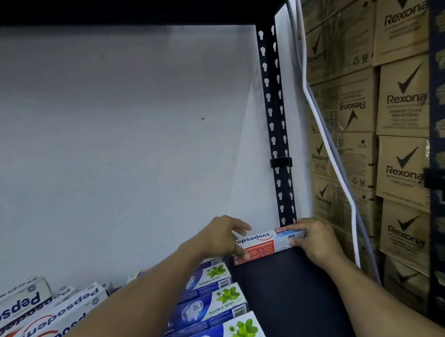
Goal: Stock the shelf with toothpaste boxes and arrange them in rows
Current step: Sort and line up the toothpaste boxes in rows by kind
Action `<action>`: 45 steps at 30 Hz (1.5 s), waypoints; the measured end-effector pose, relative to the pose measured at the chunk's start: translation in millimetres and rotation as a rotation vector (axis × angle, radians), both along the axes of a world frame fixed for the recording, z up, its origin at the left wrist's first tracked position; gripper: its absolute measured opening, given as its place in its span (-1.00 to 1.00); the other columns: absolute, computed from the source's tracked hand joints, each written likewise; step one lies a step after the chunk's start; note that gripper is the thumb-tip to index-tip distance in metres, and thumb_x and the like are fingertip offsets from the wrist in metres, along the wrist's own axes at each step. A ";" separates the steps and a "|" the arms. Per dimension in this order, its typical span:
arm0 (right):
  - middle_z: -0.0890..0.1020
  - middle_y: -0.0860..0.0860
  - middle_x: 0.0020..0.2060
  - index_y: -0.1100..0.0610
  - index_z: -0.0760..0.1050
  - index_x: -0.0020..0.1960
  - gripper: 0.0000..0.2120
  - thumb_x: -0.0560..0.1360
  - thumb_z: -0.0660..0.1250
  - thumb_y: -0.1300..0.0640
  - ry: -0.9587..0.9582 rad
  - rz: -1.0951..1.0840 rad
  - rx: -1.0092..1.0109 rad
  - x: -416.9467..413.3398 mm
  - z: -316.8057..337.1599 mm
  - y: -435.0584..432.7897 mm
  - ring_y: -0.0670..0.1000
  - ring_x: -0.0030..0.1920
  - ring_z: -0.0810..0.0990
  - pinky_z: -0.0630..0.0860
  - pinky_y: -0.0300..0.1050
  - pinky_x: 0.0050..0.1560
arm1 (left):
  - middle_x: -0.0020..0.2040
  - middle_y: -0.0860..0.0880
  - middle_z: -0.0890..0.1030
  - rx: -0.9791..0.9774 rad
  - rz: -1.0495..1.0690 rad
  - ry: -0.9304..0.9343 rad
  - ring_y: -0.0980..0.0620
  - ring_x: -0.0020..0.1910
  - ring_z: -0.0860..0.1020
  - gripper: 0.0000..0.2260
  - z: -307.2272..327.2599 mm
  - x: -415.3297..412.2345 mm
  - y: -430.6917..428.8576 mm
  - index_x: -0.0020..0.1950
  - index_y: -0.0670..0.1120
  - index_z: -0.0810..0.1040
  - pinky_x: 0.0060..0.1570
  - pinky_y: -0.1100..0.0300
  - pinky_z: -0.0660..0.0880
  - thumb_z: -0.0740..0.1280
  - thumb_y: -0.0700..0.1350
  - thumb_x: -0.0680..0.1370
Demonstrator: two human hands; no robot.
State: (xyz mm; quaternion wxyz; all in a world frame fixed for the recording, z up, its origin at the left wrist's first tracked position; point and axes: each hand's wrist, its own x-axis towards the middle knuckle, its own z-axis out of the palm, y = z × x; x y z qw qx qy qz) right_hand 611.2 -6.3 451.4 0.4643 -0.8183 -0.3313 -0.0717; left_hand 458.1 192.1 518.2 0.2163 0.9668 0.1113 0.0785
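Note:
A white and red Pepsodent toothpaste box (269,241) lies lengthwise at the back right of the dark shelf (283,289), against the wall. My left hand (220,237) rests on its left end with fingers spread over it. My right hand (315,239) grips its right end between thumb and fingers. A second red box edge (238,261) shows just beneath it. Blue Double Mint boxes (219,304) form a row in front of my left forearm. White Pepsodent boxes (40,317) are piled at the lower left.
A black perforated upright (276,128) stands at the shelf's back right corner. White and grey cables (327,146) hang beside it. Stacked brown Rexona cartons (400,105) fill the right side. A pale wall (110,136) closes the back. The upper shelf (128,7) overhangs.

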 end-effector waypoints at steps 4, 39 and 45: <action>0.60 0.03 0.19 0.09 0.63 0.21 -0.60 0.39 0.54 0.26 -0.007 -0.013 0.011 4.5 -3.2 4.8 -0.01 0.09 0.54 0.44 -0.21 0.22 | 0.23 0.08 0.61 -0.082 0.071 -0.022 0.12 0.15 0.59 -0.52 14.3 -24.0 27.7 0.32 0.02 0.57 0.21 0.09 0.54 0.55 -0.14 0.41; 0.67 0.06 0.00 0.11 0.66 0.14 -0.69 0.43 0.50 0.31 0.120 -0.071 0.124 8.7 -6.5 4.8 -0.21 -0.18 0.54 0.37 -0.56 -0.38 | -0.05 0.14 0.71 -0.145 0.169 -0.075 0.15 -0.12 0.69 -0.63 -20.4 -25.4 31.5 0.18 0.01 0.65 -0.02 0.23 0.60 0.54 0.07 0.42; 0.68 0.08 0.04 0.11 0.65 0.16 -0.68 0.43 0.50 0.29 0.195 -0.076 0.172 8.5 -6.5 5.7 -0.11 -0.12 0.57 0.34 -0.53 -0.29 | -0.02 0.14 0.71 -0.176 0.168 -0.080 0.16 -0.12 0.69 -0.60 -22.7 -27.6 31.4 0.22 0.02 0.63 0.01 0.19 0.62 0.54 0.08 0.42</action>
